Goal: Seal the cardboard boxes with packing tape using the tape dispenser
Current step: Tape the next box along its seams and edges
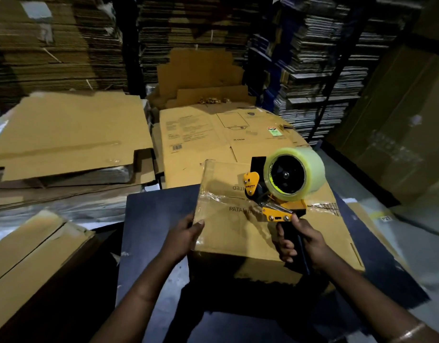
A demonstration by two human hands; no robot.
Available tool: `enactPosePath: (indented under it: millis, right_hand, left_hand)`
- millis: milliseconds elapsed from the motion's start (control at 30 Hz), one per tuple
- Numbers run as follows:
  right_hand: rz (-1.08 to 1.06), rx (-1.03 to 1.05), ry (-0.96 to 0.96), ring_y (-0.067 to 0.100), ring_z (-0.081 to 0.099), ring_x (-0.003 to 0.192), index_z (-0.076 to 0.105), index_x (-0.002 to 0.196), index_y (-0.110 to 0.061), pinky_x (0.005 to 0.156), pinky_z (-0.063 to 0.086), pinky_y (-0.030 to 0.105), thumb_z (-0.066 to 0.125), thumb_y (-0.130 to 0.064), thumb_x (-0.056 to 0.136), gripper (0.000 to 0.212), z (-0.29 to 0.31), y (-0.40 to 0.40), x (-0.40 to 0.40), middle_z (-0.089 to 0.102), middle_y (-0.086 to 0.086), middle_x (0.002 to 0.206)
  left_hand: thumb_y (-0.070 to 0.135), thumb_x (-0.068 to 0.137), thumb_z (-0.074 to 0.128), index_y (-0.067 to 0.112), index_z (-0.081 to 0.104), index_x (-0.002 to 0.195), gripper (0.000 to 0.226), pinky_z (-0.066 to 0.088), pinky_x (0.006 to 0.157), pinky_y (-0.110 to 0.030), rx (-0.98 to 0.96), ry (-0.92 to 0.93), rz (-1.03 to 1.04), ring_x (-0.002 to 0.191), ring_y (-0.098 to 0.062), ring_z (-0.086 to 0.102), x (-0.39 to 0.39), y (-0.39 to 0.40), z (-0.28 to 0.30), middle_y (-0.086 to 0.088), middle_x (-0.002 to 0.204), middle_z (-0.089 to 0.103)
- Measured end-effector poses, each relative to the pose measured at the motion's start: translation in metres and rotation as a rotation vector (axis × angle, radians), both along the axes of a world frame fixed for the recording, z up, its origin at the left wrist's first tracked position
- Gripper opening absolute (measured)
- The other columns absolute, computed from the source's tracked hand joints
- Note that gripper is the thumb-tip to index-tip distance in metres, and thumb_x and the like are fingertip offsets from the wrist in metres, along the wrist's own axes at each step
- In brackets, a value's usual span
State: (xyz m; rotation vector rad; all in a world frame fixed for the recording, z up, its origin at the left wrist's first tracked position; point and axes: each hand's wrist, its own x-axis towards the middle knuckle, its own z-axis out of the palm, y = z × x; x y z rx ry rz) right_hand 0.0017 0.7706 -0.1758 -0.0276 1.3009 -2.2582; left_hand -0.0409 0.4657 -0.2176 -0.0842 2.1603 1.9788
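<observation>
between both hands point(186, 235), taped box point(240, 233)

Warehouse: flattened cardboard stacks point(64, 45) floor-to-top, racks point(320, 78) w/ more.

Yellow-and-black tape dispenser point(277, 194), brown cardboard box point(238, 231).

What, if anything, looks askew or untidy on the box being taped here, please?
The clear tape strip across the cardboard box top is wrinkled and bunched rather than flat, most visibly near its left edge and by the tape dispenser.
</observation>
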Motion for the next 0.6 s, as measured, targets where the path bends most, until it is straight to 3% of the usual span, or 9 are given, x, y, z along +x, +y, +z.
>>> enactPosePath:
  millis: [133, 267, 367, 467, 533, 600]
  right_hand:
    - [0.080, 0.034, -0.014, 0.013, 0.036, 0.041, 0.051, 0.082, -0.003, 0.043, 0.030, 0.025, 0.080, -0.057, 0.075, 0.061, 0.002, -0.002, -0.005, 0.036, 0.005, 0.059]
    - [0.159, 0.015, -0.050, 0.013, 0.037, 0.042, 0.052, 0.083, -0.004, 0.044, 0.030, 0.026, 0.077, -0.058, 0.077, 0.060, 0.001, 0.000, -0.012, 0.035, 0.005, 0.060]
    - [0.191, -0.006, -0.053, 0.013, 0.038, 0.042, 0.053, 0.084, -0.003, 0.044, 0.033, 0.026, 0.077, -0.058, 0.078, 0.060, 0.001, 0.002, -0.016, 0.037, 0.006, 0.059]
    - [0.196, -0.023, -0.052, 0.014, 0.039, 0.041, 0.057, 0.082, -0.003, 0.043, 0.037, 0.024, 0.080, -0.057, 0.074, 0.059, 0.003, 0.005, -0.017, 0.039, 0.006, 0.058]
    - [0.167, -0.012, -0.050, 0.015, 0.039, 0.039, 0.057, 0.080, -0.002, 0.042, 0.039, 0.024, 0.084, -0.057, 0.069, 0.062, 0.004, 0.009, -0.016, 0.038, 0.008, 0.056]
    - [0.146, 0.012, -0.038, 0.016, 0.039, 0.038, 0.054, 0.077, 0.000, 0.042, 0.038, 0.025, 0.085, -0.057, 0.067, 0.066, 0.005, 0.017, -0.014, 0.038, 0.009, 0.056]
  left_hand:
    - [0.050, 0.074, 0.067, 0.037, 0.072, 0.107, 0.036, 0.052, 0.096, -0.053, -0.027, -0.043, 0.046, 0.101, -0.021, 0.071, 0.015, -0.012, -0.005, 0.002, 0.106, 0.076]
    - [0.053, 0.066, 0.068, 0.045, 0.071, 0.102, 0.037, 0.054, 0.093, -0.049, -0.022, -0.063, 0.140, 0.098, -0.019, 0.071, 0.029, -0.016, -0.008, 0.003, 0.103, 0.076]
    - [0.026, 0.084, 0.067, 0.034, 0.067, 0.098, 0.016, 0.051, 0.084, -0.036, -0.263, 0.042, 0.269, 0.093, -0.010, 0.065, 0.041, 0.000, 0.014, 0.012, 0.093, 0.070]
    - [0.013, 0.091, 0.061, 0.019, 0.065, 0.111, 0.021, 0.049, 0.082, -0.038, -0.544, 0.356, 0.490, 0.094, -0.014, 0.059, 0.044, 0.020, 0.041, 0.009, 0.099, 0.060]
    - [0.013, 0.096, 0.059, 0.022, 0.067, 0.106, 0.016, 0.057, 0.072, -0.039, -0.382, 0.291, 0.429, 0.087, -0.015, 0.065, 0.037, 0.038, 0.064, 0.006, 0.096, 0.065]
    - [0.016, 0.100, 0.055, 0.015, 0.069, 0.100, 0.014, 0.057, 0.056, -0.032, -0.083, 0.006, 0.330, 0.070, -0.018, 0.067, 0.021, 0.061, 0.084, -0.005, 0.085, 0.069]
